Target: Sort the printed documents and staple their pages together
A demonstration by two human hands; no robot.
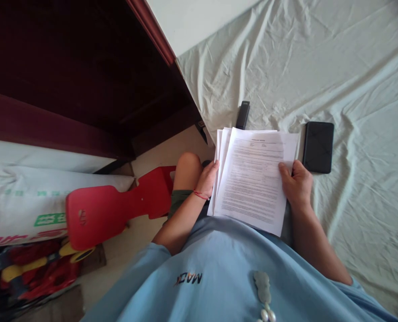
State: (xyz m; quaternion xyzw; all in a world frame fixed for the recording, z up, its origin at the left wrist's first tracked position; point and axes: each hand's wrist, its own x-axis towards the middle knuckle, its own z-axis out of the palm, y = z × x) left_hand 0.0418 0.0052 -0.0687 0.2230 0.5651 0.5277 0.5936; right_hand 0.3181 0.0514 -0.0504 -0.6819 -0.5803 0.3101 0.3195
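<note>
Several printed white sheets [252, 179] lie loosely stacked and slightly fanned in front of my torso, text side up. At their left edge my left hand [208, 178], with a red string at the wrist, is closed on the papers. My right hand [297, 181] pinches the right edge, its thumb on top of the sheets and the other fingers partly hidden. Just beyond the top edge of the papers is a small black stapler-like object [243, 115] on the pale sheet. A black rectangular device [318, 147] rests to the right of my right hand.
A wrinkled pale cloth [363, 103] covers the bed-like surface. Dark red furniture [51, 112] stands at the upper left. Below it are a red plastic chair [98, 214], a white printed sack [21, 201] and a red and yellow bundle [48, 268].
</note>
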